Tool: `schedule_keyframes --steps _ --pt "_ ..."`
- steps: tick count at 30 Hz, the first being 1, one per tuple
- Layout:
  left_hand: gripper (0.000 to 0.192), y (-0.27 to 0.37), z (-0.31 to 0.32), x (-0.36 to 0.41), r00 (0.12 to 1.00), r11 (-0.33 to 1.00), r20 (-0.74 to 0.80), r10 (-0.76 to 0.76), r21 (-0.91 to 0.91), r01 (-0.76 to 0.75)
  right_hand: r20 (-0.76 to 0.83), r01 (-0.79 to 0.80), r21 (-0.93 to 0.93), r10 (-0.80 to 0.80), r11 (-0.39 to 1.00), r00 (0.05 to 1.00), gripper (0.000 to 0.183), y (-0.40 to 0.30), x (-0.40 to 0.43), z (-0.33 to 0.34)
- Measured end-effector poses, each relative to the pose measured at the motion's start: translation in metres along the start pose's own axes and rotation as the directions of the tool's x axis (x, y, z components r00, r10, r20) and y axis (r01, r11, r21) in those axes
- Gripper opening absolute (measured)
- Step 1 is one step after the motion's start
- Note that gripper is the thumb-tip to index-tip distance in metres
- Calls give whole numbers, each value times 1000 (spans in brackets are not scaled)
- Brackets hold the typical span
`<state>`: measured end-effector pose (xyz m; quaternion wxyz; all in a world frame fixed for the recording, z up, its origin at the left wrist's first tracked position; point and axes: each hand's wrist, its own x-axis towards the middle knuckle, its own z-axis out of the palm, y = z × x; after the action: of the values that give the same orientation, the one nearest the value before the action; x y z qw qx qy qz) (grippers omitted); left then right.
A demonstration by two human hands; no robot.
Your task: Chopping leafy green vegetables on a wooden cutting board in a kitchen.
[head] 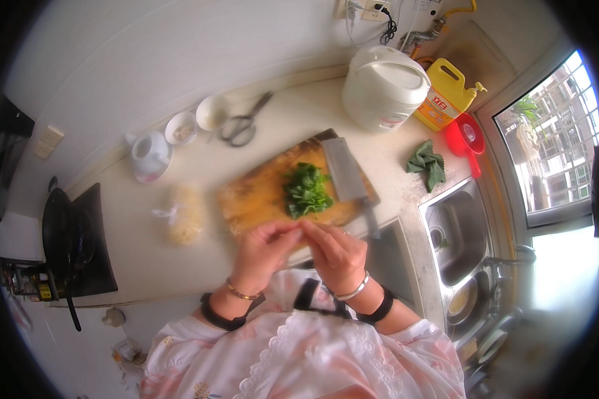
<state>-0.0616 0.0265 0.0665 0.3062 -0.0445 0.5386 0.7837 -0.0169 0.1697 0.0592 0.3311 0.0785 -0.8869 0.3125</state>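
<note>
My left hand (269, 247) and my right hand (337, 254) meet at the fingertips just over the near edge of a wooden cutting board (252, 192). Their thumbs and fingers are pinched together; whether something small is between them cannot be made out. Beyond them, a pile of chopped leafy greens (308, 191) lies on the board. A cleaver (343, 169) rests flat to its right, its dark handle reaching past the board's edge. Left of the board sits a tied clear plastic bag of pale yellow food (185, 214), a little blurred.
Scissors (238, 130), two small bowls (181, 128) and a white pitcher (150, 152) stand along the wall. A rice cooker (384, 90), yellow detergent jug (444, 95), red ladle (465, 135) and green cloth (426, 163) are right, above the sink (454, 234). A wok (60, 234) is left.
</note>
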Motion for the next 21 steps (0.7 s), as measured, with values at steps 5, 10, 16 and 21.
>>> schedule_keyframes --steps 5,10,16,21 --pt "13 -4 11 3 989 978 -29 147 151 -141 -10 -26 -79 25 997 1000 33 -5 0 -1" --pt "10 -9 21 12 940 898 -2 342 295 -326 -58 -69 -140 62 988 996 31 -6 0 1" --pt "7 -20 20 20 902 841 40 431 345 -417 -76 -115 -150 105 982 992 29 -8 -4 2" --pt "11 -16 22 16 959 931 50 280 231 -284 -104 -245 -44 240 968 965 24 -11 -2 -2"
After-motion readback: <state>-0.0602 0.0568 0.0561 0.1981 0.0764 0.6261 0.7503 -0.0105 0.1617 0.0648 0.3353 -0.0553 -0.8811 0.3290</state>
